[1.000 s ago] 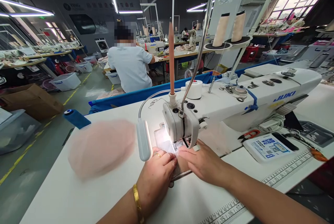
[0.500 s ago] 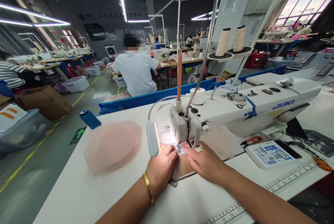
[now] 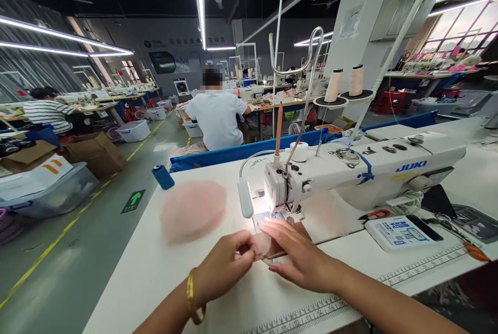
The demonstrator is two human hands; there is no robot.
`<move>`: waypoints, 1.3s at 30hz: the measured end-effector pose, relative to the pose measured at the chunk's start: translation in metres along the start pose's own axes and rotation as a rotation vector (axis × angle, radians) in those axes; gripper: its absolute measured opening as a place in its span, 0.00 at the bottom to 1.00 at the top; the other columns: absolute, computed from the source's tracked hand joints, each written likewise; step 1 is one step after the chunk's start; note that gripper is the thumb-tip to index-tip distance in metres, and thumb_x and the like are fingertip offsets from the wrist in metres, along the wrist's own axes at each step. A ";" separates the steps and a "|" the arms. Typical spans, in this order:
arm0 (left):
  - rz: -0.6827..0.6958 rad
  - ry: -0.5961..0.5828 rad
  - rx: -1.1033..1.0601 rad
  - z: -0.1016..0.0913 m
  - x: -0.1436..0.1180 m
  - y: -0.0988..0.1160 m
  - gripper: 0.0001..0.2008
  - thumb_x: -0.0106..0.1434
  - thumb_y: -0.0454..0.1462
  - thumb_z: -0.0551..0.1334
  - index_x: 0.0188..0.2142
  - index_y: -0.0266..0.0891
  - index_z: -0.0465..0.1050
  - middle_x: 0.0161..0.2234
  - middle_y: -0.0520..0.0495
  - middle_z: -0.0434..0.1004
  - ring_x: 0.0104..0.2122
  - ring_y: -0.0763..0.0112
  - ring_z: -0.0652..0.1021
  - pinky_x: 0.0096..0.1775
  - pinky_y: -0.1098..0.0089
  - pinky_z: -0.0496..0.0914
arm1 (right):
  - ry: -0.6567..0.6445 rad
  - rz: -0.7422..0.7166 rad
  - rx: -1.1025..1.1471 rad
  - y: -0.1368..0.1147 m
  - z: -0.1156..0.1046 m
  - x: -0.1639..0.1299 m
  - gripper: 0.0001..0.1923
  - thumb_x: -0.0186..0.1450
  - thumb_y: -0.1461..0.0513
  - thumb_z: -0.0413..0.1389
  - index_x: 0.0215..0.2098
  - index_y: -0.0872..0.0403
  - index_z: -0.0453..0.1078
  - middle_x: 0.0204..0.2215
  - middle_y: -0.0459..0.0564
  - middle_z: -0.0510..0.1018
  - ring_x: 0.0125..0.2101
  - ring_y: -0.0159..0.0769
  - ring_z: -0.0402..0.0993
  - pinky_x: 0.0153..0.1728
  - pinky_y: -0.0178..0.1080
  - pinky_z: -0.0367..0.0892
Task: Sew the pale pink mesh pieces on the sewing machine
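Observation:
A white JUKI sewing machine (image 3: pixel 389 168) stands over the table, its small lamp (image 3: pixel 245 197) lighting the needle area. In front of the needle, my left hand (image 3: pixel 221 264) pinches the near edge of a thin pale pink fabric piece (image 3: pixel 261 246), thumb against fingers. My right hand (image 3: pixel 305 259) lies palm down beside it, fingers stretched over the fabric and the metal plate by the presser foot. It partly hides a tan surface under the fabric. More sheer pink fabric (image 3: pixel 194 209) lies left of the machine head, and another pink piece (image 3: pixel 324 214) lies under its arm.
A blue thread cone (image 3: pixel 162 177) stands at the table's far left edge. Right of my hands are red-handled snips (image 3: pixel 375 214), a white box-like case (image 3: pixel 402 233) and a printed ruler strip (image 3: pixel 311 316). A person in a white shirt (image 3: pixel 218 116) sits ahead.
My left hand has drawn back from the needle toward me, pinching the fabric edge. My right hand's fingers have flattened over the fabric. The camera view has shifted.

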State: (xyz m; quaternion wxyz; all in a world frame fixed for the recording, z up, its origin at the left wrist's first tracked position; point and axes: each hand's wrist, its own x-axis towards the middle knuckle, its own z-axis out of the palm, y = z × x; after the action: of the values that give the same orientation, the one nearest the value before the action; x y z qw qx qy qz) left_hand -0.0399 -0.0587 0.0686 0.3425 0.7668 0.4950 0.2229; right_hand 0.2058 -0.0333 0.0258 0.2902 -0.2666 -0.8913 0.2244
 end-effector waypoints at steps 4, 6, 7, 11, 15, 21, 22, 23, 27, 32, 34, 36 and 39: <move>-0.289 0.004 -0.717 -0.033 -0.036 0.002 0.08 0.59 0.42 0.64 0.32 0.39 0.73 0.38 0.43 0.85 0.40 0.62 0.81 0.45 0.64 0.73 | -0.145 0.350 0.726 -0.015 0.008 0.025 0.23 0.68 0.45 0.61 0.48 0.54 0.68 0.36 0.51 0.79 0.34 0.37 0.75 0.36 0.40 0.72; -0.347 -0.028 -0.871 -0.043 -0.043 -0.004 0.12 0.60 0.45 0.65 0.33 0.38 0.73 0.40 0.39 0.85 0.37 0.62 0.82 0.44 0.63 0.72 | -0.161 0.412 0.970 -0.018 0.012 0.039 0.26 0.65 0.44 0.64 0.46 0.54 0.65 0.31 0.47 0.77 0.29 0.33 0.72 0.29 0.35 0.66; -0.360 -0.067 -0.908 -0.047 -0.045 -0.006 0.15 0.62 0.48 0.64 0.35 0.37 0.74 0.40 0.37 0.86 0.36 0.62 0.82 0.44 0.63 0.72 | -0.170 0.420 1.015 -0.020 0.014 0.046 0.26 0.64 0.45 0.66 0.46 0.54 0.65 0.30 0.45 0.76 0.28 0.31 0.71 0.26 0.33 0.64; -0.391 -0.115 -0.833 -0.054 -0.042 -0.012 0.26 0.63 0.57 0.63 0.41 0.36 0.77 0.33 0.43 0.84 0.31 0.68 0.78 0.39 0.67 0.70 | -0.268 0.437 0.959 -0.033 0.015 0.069 0.20 0.63 0.55 0.67 0.45 0.53 0.65 0.29 0.41 0.72 0.26 0.28 0.69 0.18 0.28 0.58; -0.336 0.033 -0.744 -0.062 -0.041 -0.016 0.22 0.53 0.52 0.75 0.30 0.37 0.72 0.25 0.54 0.73 0.25 0.76 0.69 0.32 0.73 0.62 | -0.338 0.492 0.918 -0.036 0.023 0.085 0.20 0.62 0.60 0.65 0.49 0.49 0.63 0.32 0.40 0.74 0.25 0.27 0.68 0.15 0.26 0.56; -0.274 0.386 -0.568 -0.103 -0.052 -0.044 0.25 0.53 0.57 0.72 0.33 0.38 0.73 0.28 0.54 0.68 0.25 0.77 0.65 0.27 0.74 0.59 | -0.319 0.411 1.056 -0.014 0.054 0.117 0.23 0.52 0.51 0.74 0.37 0.55 0.73 0.24 0.41 0.71 0.26 0.29 0.67 0.27 0.32 0.62; -0.279 0.456 -0.518 -0.112 -0.051 -0.051 0.26 0.52 0.58 0.71 0.34 0.39 0.74 0.29 0.54 0.69 0.25 0.76 0.65 0.26 0.74 0.58 | -0.229 0.370 1.072 -0.013 0.059 0.127 0.25 0.52 0.47 0.73 0.33 0.55 0.72 0.24 0.42 0.70 0.26 0.29 0.66 0.29 0.34 0.62; -0.282 0.519 -0.473 -0.121 -0.049 -0.058 0.28 0.52 0.60 0.69 0.36 0.39 0.75 0.29 0.54 0.69 0.24 0.76 0.65 0.26 0.74 0.58 | -0.134 0.341 1.082 -0.013 0.064 0.140 0.26 0.53 0.43 0.71 0.30 0.55 0.69 0.24 0.42 0.69 0.26 0.30 0.64 0.30 0.34 0.62; -0.300 0.732 -0.328 -0.150 -0.028 -0.091 0.30 0.55 0.62 0.62 0.41 0.39 0.74 0.25 0.56 0.67 0.21 0.75 0.61 0.25 0.73 0.56 | 0.171 0.328 1.043 -0.014 0.077 0.196 0.26 0.59 0.40 0.64 0.32 0.52 0.64 0.25 0.40 0.65 0.26 0.30 0.62 0.31 0.36 0.59; -0.377 0.923 -0.096 -0.159 0.000 -0.130 0.23 0.59 0.56 0.58 0.36 0.40 0.74 0.24 0.52 0.70 0.26 0.67 0.72 0.30 0.70 0.62 | 0.376 0.424 0.836 0.004 0.098 0.253 0.20 0.62 0.45 0.60 0.39 0.51 0.66 0.27 0.40 0.69 0.25 0.32 0.66 0.31 0.37 0.60; -0.427 0.938 -0.002 -0.160 0.003 -0.142 0.18 0.62 0.52 0.57 0.32 0.41 0.74 0.22 0.52 0.71 0.27 0.64 0.74 0.31 0.69 0.63 | 0.397 0.488 0.731 0.015 0.107 0.265 0.16 0.64 0.49 0.59 0.40 0.50 0.66 0.25 0.39 0.68 0.23 0.33 0.66 0.29 0.37 0.60; -0.485 0.936 0.088 -0.162 0.000 -0.151 0.15 0.64 0.48 0.58 0.29 0.42 0.74 0.20 0.52 0.71 0.26 0.63 0.74 0.30 0.68 0.62 | 0.390 0.542 0.625 0.025 0.114 0.270 0.12 0.65 0.53 0.58 0.41 0.50 0.66 0.23 0.39 0.67 0.23 0.35 0.67 0.29 0.37 0.59; -0.567 0.916 0.191 -0.162 -0.007 -0.156 0.12 0.68 0.43 0.60 0.31 0.41 0.75 0.22 0.52 0.73 0.27 0.64 0.76 0.32 0.67 0.66 | 0.363 0.603 0.479 0.029 0.116 0.265 0.08 0.67 0.58 0.58 0.43 0.52 0.67 0.23 0.41 0.67 0.28 0.40 0.69 0.32 0.39 0.59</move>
State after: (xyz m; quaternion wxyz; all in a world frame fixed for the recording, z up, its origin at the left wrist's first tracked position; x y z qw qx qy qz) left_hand -0.2476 0.0269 0.0604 0.0674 0.4553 0.7989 0.3873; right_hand -0.0405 0.1204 0.0305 0.4175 -0.4756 -0.6306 0.4493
